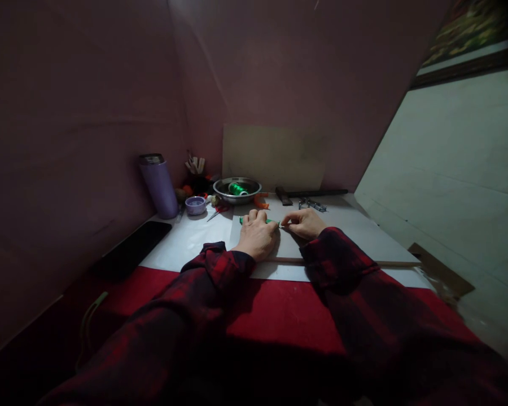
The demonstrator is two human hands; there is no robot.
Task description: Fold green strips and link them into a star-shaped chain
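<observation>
My left hand (pixel 256 234) lies over a narrow green object (pixel 272 221), its fingers curled down and pressing it on the white board (pixel 342 242). Only the ends of that object show on either side of the hand, so its kind cannot be made out. Close to its right end, my right hand (pixel 305 224) is closed in a pinch, thumb against forefinger. Whatever those fingertips hold is too small to tell. Behind the hands, a spool of green thread (pixel 237 189) lies in a shallow metal bowl (pixel 220 195).
Red-handled scissors (pixel 218 211), a small purple cup (pixel 195 206) and a purple tumbler (pixel 158 186) stand or lie to the left. A black phone (pixel 131 248) is nearer. A hammer (pixel 283 195), metal pieces (pixel 312 204) and an orange item (pixel 261 201) lie behind.
</observation>
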